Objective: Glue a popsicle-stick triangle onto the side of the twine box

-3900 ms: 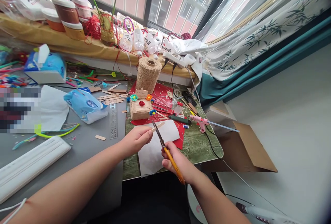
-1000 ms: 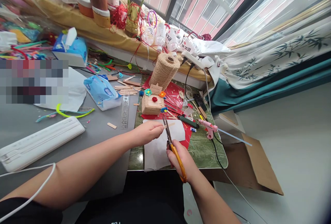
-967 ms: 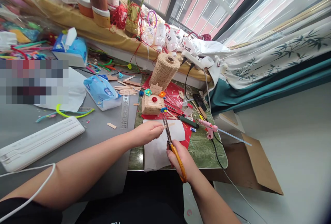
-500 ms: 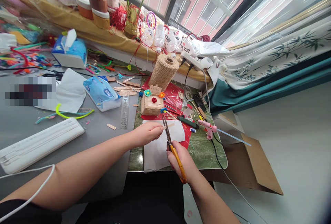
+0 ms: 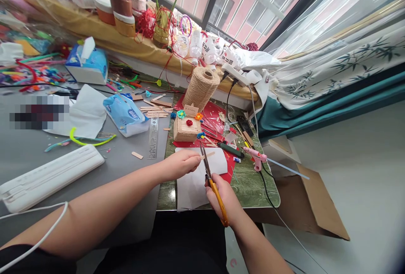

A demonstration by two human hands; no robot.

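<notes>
My left hand [image 5: 179,164] pinches a thin wooden stick [image 5: 209,154] and holds it level over a white sheet of paper [image 5: 193,185]. My right hand [image 5: 221,196] grips yellow-handled scissors [image 5: 212,183], whose blades cross the stick near its free end. Just beyond them stands a small twine-wrapped box [image 5: 186,129] with a red flower on top, and behind it a big spool of jute twine [image 5: 201,86].
A pink glue gun [image 5: 255,156] with its cord lies right of the paper on red card [image 5: 211,118]. A ruler [image 5: 153,135], loose sticks, a blue wipes pack [image 5: 125,114] and a tissue box [image 5: 87,63] lie to the left. A cardboard box [image 5: 311,206] sits on the floor.
Both hands keep the same hold on stick and scissors. The view has shifted slightly between frames, and the scissors stay across the stick.
</notes>
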